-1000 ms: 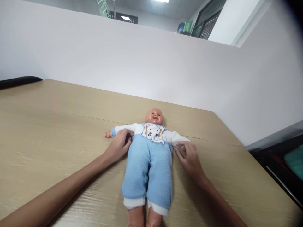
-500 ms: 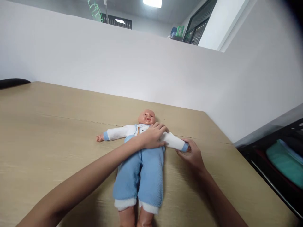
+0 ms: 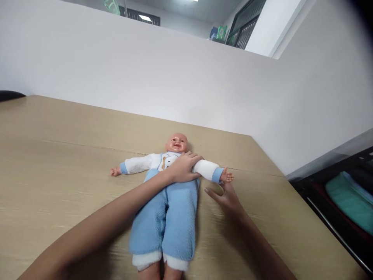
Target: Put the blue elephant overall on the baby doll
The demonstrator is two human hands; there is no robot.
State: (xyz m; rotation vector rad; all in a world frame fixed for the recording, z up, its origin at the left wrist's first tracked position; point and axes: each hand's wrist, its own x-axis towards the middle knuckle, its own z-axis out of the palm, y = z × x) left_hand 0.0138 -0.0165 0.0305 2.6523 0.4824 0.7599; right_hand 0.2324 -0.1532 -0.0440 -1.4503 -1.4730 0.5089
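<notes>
A baby doll (image 3: 164,217) in a fluffy blue and white outfit lies on its back, arms spread and head away from me. My left hand (image 3: 185,167) lies across its chest and grips the upper part of the doll's arm on the right, fingers over the shoulder and thumb near the armpit. Beneath that arm's blue cuff and bare doll hand (image 3: 227,176) is my right hand (image 3: 225,197). Its thumb stands apart; the other fingers are partly hidden behind the doll's hand. The doll's other arm (image 3: 140,164) stretches out to the left, untouched.
The doll rests on a light wooden table (image 3: 72,175) that meets a white partition wall (image 3: 145,77). Off the right edge, a dark shelf or seat holds folded green cloth (image 3: 349,202). A black curved object (image 3: 11,95) shows at the far left.
My right hand has loosened from the doll's cuff and shifted slightly lower, its thumb now apart. The doll's hand has come into view, palm showing. My left hand keeps its hold; the view has shifted a little.
</notes>
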